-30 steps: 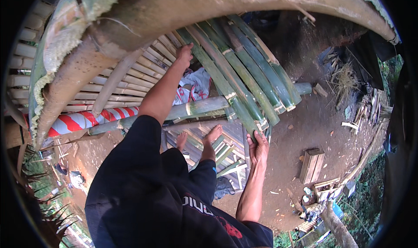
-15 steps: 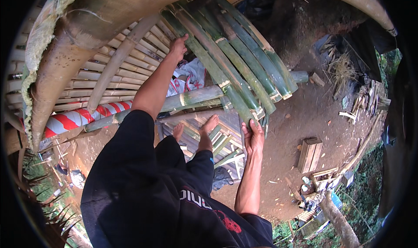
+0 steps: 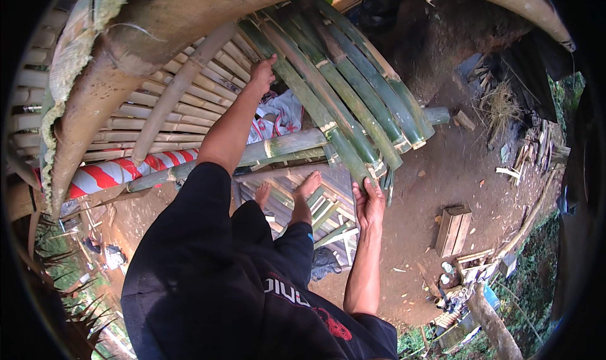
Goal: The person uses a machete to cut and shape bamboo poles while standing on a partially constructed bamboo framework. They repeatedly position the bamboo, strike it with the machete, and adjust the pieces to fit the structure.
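Observation:
A bundle of long green split bamboo strips [image 3: 353, 101] slants from the upper middle down toward the centre. My left hand [image 3: 262, 72] reaches up and grips the upper part of the leftmost strip. My right hand [image 3: 369, 203] holds the cut lower ends of the bundle from below. My bare feet [image 3: 297, 196] stand on a bamboo frame [image 3: 325, 211] above the dirt ground. A round green bamboo pole [image 3: 284, 146] runs crosswise under the bundle.
A lattice of pale bamboo slats [image 3: 139, 117] fills the left under a thick curved beam [image 3: 189, 19]. A red-and-white striped pole [image 3: 120, 174] lies lower left. On the ground lie a small wooden stool [image 3: 453, 228], scrap wood [image 3: 536, 151] and a cloth [image 3: 281, 110].
The strip bundle has shifted up and to the right in view. My left hand stays high on it, my right hand follows its lower ends.

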